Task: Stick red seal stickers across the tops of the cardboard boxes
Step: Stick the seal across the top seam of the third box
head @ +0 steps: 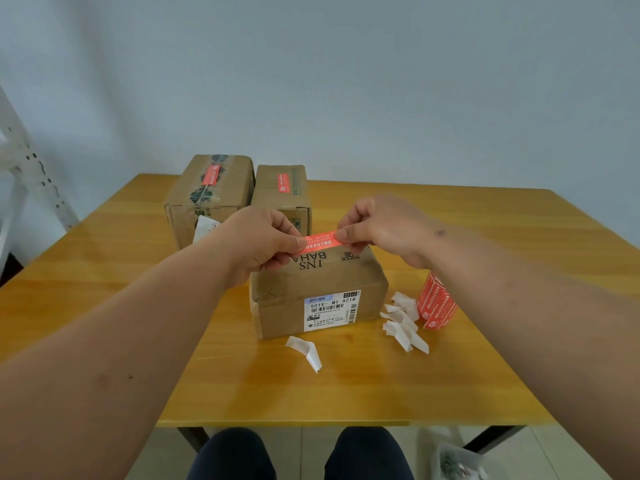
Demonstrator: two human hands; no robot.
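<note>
While both hands work above the near brown cardboard box with a white shipping label [317, 292], a red rectangular seal sticker with white print [320, 241] spans between them; long axis runs left-right, right end tilted slightly up; left hand [261, 239] pinches its left end, right hand [377, 225] pinches its right end, fingers curled; sticker sits just over the box's far top edge, contact unclear; two sealed brown cardboard boxes [211, 188] stand behind; red sticker roll [435, 301] and white backing scraps [403, 320] lie right on the yellow wooden table [138, 271].
</note>
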